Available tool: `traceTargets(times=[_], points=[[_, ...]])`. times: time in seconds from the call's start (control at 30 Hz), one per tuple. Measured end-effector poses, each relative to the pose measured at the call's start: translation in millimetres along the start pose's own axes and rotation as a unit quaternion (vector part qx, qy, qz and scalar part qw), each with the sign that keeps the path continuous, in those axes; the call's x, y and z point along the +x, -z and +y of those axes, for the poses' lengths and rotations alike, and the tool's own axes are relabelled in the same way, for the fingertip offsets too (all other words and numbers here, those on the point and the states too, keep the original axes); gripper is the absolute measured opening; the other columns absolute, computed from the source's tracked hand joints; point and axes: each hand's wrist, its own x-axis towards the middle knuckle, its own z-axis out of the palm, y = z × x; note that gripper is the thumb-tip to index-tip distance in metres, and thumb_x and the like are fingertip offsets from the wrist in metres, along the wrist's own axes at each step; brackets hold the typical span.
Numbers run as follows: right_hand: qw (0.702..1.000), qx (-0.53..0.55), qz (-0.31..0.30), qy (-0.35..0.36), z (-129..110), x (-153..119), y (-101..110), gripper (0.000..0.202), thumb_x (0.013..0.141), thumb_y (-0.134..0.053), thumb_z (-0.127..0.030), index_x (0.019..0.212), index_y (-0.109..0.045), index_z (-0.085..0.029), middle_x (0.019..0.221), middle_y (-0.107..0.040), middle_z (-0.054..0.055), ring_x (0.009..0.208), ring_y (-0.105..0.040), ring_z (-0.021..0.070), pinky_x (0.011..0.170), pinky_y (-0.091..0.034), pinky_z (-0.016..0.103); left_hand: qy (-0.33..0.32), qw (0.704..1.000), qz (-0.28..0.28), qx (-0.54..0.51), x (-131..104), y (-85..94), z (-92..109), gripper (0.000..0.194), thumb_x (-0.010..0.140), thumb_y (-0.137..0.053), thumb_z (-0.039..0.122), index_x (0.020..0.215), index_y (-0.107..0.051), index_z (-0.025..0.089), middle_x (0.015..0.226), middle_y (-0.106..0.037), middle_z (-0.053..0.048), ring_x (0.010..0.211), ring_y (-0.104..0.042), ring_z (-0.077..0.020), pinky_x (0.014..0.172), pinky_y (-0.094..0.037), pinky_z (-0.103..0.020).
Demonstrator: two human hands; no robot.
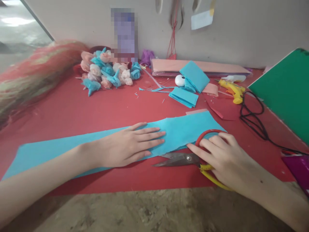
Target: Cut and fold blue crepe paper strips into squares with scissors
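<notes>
A long strip of blue crepe paper (185, 129) lies across the red work surface. My left hand (130, 143) rests flat on its middle, fingers stretched out to the right. Scissors (185, 159) with one red and one yellow handle are in my right hand (223, 154), whose fingers wrap round the red loop. Their blades point left, slightly apart, beside the paper's near edge. Around the index fingertip, the edge of the paper looks uneven. A pale pink piece of paper (196, 111) shows partly from beneath the far edge.
Blue and pink paper flowers (108, 69) are heaped at the back left. Folded blue paper (183, 96), a yellow glue gun (233, 90) with a black cord (256, 119) and a green board (287, 93) occupy the right. Pink paper (198, 66) lies along the wall.
</notes>
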Motion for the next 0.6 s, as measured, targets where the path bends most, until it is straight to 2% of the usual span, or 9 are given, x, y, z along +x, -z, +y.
traceTargets(times=[0.17,0.37,0.47,0.6], points=[[0.999,-0.048,-0.003,0.004,7,-7,-5,0.040,0.080,-0.039,-0.012,0.114,-0.061,-0.014,0.078,-0.057,0.008,0.073,-0.043,0.0236,0.075,-0.030,0.039,0.017,1.000,-0.021,0.011,-3,-5.4,-7,0.046,0.099,-0.031,0.029,0.144,-0.029,0.021,0.152,-0.024,-0.003,0.142,-0.018,-0.0162,0.118,-0.008,-0.037],[0.998,-0.060,-0.010,0.008,10,-7,-6,0.041,0.076,-0.040,-0.005,0.110,-0.061,-0.012,0.076,-0.057,0.008,0.073,-0.042,0.0237,0.073,-0.029,0.038,0.026,0.998,-0.049,0.027,-2,-4.0,-5,0.049,0.100,-0.023,0.034,0.146,-0.023,0.020,0.153,-0.017,0.000,0.142,-0.013,-0.0138,0.118,-0.001,-0.034],[0.998,-0.050,-0.016,0.017,9,-3,-5,0.040,0.075,-0.040,-0.005,0.108,-0.061,-0.012,0.077,-0.059,0.008,0.072,-0.043,0.0243,0.072,-0.029,0.038,0.030,0.997,-0.061,0.035,-2,-4.4,-5,0.049,0.100,-0.020,0.035,0.146,-0.023,0.019,0.154,-0.014,0.002,0.143,-0.009,-0.0120,0.117,0.003,-0.032],[0.999,-0.028,-0.012,0.033,8,4,-6,0.036,0.078,-0.040,-0.013,0.107,-0.061,-0.013,0.079,-0.060,0.010,0.074,-0.044,0.0261,0.073,-0.030,0.040,0.030,0.997,-0.060,0.027,-2,-5.0,-6,0.049,0.100,-0.020,0.036,0.146,-0.022,0.020,0.154,-0.013,0.003,0.143,-0.009,-0.0107,0.117,0.005,-0.030]])
